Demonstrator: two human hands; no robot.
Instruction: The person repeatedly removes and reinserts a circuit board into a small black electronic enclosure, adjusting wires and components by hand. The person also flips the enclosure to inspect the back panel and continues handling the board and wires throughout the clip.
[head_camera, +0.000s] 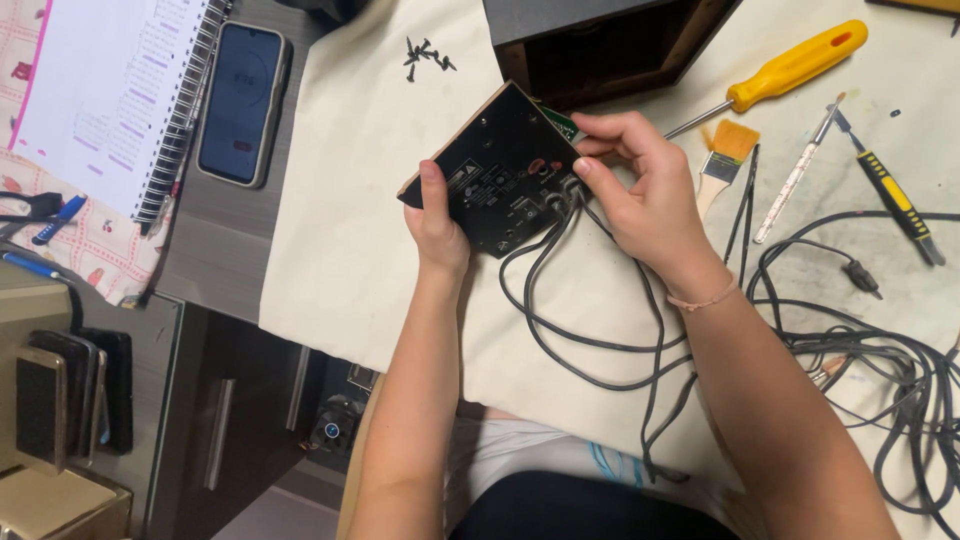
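Overhead, hands gripping black panel

Panel at tabletop center, betw. both hands; box behind it at far edge; screwdriver, brush to right; phone, notebook at left.

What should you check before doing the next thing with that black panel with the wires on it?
1. Left hand holds the black panel by its edge: ok.
2. Right hand pinches near the cables at the panel: ok.
3. Cables free of tangles: not ok, a tangled bundle lies at the right.
4. Loose screws gathered on the cloth: ok.
5. Yellow screwdriver close by: ok.
6. Cables unplugged from power: cannot tell.
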